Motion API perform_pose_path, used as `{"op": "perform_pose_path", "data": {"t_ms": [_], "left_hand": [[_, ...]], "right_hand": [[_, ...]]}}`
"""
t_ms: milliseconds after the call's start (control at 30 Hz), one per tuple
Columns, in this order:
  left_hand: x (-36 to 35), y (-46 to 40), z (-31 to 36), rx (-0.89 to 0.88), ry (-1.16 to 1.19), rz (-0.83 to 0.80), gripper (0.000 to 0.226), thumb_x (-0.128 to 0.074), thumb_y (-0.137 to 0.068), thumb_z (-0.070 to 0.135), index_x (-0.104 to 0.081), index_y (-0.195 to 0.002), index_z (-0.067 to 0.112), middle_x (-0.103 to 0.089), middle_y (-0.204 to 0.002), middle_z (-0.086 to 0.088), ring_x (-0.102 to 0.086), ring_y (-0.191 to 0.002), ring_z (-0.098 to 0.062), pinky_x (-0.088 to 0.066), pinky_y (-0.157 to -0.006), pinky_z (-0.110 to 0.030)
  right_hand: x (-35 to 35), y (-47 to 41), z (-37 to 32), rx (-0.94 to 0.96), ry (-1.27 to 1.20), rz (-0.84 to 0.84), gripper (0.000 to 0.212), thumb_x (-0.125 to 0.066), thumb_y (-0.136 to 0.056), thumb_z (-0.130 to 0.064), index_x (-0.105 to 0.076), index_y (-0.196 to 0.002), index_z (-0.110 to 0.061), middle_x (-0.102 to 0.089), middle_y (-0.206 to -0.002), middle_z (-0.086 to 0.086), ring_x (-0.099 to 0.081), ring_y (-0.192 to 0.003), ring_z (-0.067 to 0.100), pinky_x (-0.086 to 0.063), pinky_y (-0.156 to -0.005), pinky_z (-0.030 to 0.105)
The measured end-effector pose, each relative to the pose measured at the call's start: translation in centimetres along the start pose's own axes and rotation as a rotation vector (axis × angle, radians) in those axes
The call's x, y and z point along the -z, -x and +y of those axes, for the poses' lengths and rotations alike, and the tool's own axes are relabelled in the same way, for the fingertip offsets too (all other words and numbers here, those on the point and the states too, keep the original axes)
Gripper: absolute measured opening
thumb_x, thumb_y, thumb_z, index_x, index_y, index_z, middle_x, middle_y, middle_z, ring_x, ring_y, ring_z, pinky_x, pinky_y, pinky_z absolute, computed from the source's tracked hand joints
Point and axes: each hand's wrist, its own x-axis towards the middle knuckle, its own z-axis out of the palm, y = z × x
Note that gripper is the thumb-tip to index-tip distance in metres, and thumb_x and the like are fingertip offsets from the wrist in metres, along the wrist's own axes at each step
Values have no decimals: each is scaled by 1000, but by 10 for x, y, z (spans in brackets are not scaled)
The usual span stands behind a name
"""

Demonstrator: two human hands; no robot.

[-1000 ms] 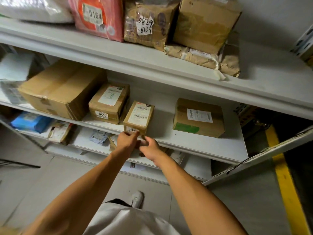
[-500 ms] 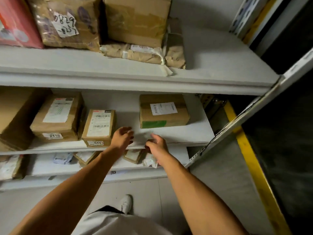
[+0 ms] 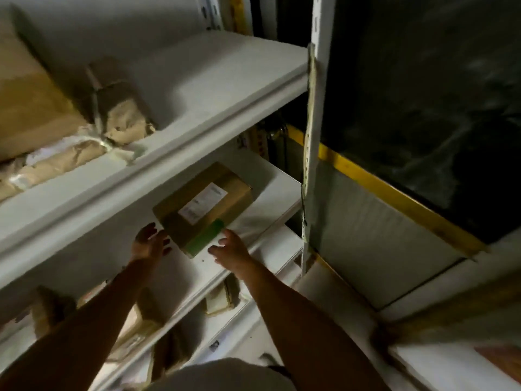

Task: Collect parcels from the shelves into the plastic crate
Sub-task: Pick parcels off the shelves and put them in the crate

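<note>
Reached with left hand (image 3: 149,244) and right hand (image 3: 231,248), both with fingers spread and holding nothing, flanking brown green-taped cardboard parcel (image 3: 203,207) on white middle shelf (image 3: 270,198).

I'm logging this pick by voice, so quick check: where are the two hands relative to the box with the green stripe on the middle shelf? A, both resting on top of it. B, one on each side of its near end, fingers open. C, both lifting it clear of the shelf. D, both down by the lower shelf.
B: the left hand and right hand flank the near end of the box, fingers spread, with the box lying on the middle shelf.
</note>
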Motion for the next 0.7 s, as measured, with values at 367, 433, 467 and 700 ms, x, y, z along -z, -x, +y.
{"op": "perform_pose_path", "data": {"t_ms": [367,433,467,700], "left_hand": [[-9,-39,21,-40,-39,-86,63,-53,-100,4,-31,-156,22,-39,-156,-14,-41,-140,-39,-43,-110,-53],[-8,-47,26,-31,-27,-120,69,-58,-94,-2,-33,-155,17,-45,-151,-16,-46,-136,-38,-44,-108,-51],[-7,-52,26,-35,-53,-141,63,-60,-92,-4,-41,-150,11,-51,-144,-18,-50,-131,-38,-47,-103,-48],[-5,-44,18,-155,-243,-42,18,-64,-96,19,-65,-79,15,-64,-80,-4,-64,-98,-38,-50,-98,-49]], "right_hand": [[-4,-24,2,174,42,79,71,-62,-96,-18,-29,-158,-26,-48,-151,10,-61,-121,27,-53,-85,27],[-2,-27,4,175,48,105,65,-64,-96,-22,-37,-155,-25,-53,-147,8,-61,-121,24,-53,-87,27],[-2,-28,4,184,57,114,63,-65,-96,-22,-40,-153,-23,-54,-146,8,-60,-122,24,-52,-90,27],[5,-19,-4,148,96,187,39,-65,-91,-24,-56,-128,-16,-62,-127,11,-62,-116,30,-54,-101,42]]}}
